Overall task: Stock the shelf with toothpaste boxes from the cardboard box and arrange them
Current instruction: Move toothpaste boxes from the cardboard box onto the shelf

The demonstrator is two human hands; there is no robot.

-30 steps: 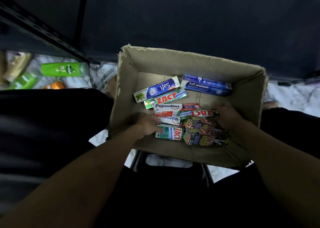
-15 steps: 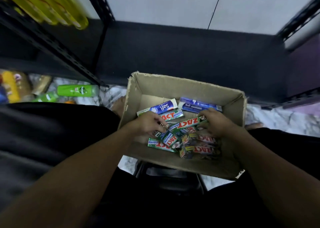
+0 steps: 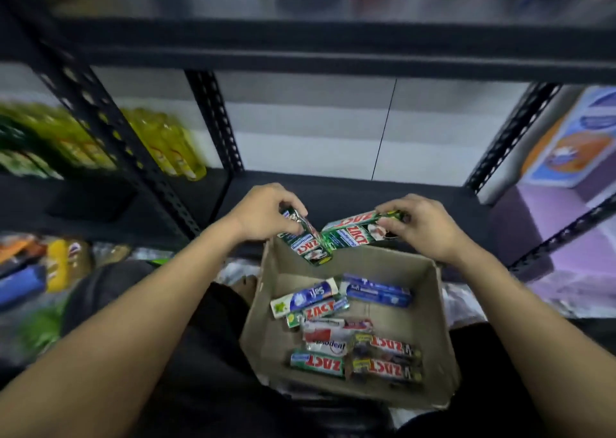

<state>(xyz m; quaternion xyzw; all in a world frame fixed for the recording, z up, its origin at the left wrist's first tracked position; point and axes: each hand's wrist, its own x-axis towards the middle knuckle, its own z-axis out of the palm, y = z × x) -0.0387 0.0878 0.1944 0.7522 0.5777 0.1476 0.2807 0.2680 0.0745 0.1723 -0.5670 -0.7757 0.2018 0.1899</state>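
Both hands raised from cardboard box [image 3: 263,314], left hand [image 3: 266,216] and right hand [image 3: 421,226] each gripping green toothpaste box, black shelf [image 3: 333,187] ahead

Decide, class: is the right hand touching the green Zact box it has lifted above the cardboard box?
Touching. The head view shows the right hand with its fingers wrapped over the far end of the green Zact box.

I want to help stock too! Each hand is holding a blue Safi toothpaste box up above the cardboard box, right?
Not quite. The head view shows the left hand and right hand each holding a green Zact box above the cardboard box, not blue ones. The blue Safi boxes lie inside it.
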